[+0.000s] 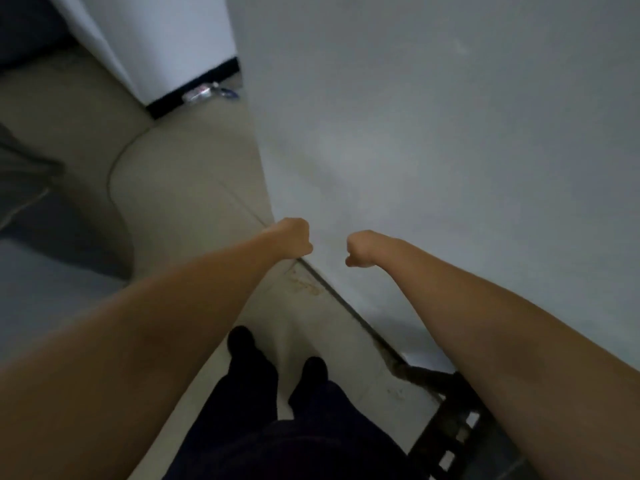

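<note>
The big white wall (450,133) fills the right side and stands right in front of the person. Its corner comes down to the floor (194,188) just by the left hand (292,239). The floor is pale tile. It runs off to the left, past that corner, to a second wall (173,39) with a black strip (162,103) along its bottom edge.

Both bare arms reach straight out toward the big wall, so the wall looks like the thing being worked at. Below the arms are dark trousers (277,427) and dark shoes (242,341). They are on the floor close to the wall's bottom edge, likely so the arms can reach. A dark wooden frame (446,420) stands at the bottom right, by that same edge.

The left hand is curled into a tight fist, and so is the right hand (362,249). Nothing shows inside either one. The two fists are near each other but apart. I cannot tell if they touch the wall.

A small shiny wrapper (201,93) lies on the floor by the black strip, far from the hands.
</note>
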The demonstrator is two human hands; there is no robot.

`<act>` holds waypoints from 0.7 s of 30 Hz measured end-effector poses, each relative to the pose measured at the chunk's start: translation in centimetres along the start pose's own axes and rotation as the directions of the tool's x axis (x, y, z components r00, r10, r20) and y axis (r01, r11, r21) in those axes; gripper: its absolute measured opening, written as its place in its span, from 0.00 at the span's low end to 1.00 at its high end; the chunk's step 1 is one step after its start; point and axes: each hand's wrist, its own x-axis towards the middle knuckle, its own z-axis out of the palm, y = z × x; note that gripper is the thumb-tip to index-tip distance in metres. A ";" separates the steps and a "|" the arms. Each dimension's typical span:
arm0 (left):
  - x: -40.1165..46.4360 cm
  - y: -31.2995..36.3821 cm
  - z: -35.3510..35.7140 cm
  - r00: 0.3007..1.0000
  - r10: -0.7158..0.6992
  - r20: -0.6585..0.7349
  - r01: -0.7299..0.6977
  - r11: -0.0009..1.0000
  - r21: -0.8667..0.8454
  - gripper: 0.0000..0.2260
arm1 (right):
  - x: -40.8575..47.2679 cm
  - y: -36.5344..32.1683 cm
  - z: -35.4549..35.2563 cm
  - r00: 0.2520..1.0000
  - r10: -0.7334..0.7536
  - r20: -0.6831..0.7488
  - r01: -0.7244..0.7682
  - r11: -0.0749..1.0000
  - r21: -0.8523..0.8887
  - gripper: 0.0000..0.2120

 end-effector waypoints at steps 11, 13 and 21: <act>-14.4 -20.1 0.9 0.845 -0.523 -0.115 0.452 0.811 -0.372 0.16 | 1.8 -23.9 -3.7 0.907 -0.415 0.073 0.401 0.797 -0.452 0.12; -18.1 -24.5 2.1 0.798 -0.593 -0.104 0.506 0.755 -0.418 0.16 | 1.3 -30.0 -3.0 0.886 -0.449 0.112 0.442 0.750 -0.491 0.13; -32.5 -40.7 7.0 0.612 -0.789 -0.053 0.605 0.511 -0.610 0.12 | -1.7 -51.9 2.2 0.804 -0.567 0.178 0.549 0.592 -0.590 0.14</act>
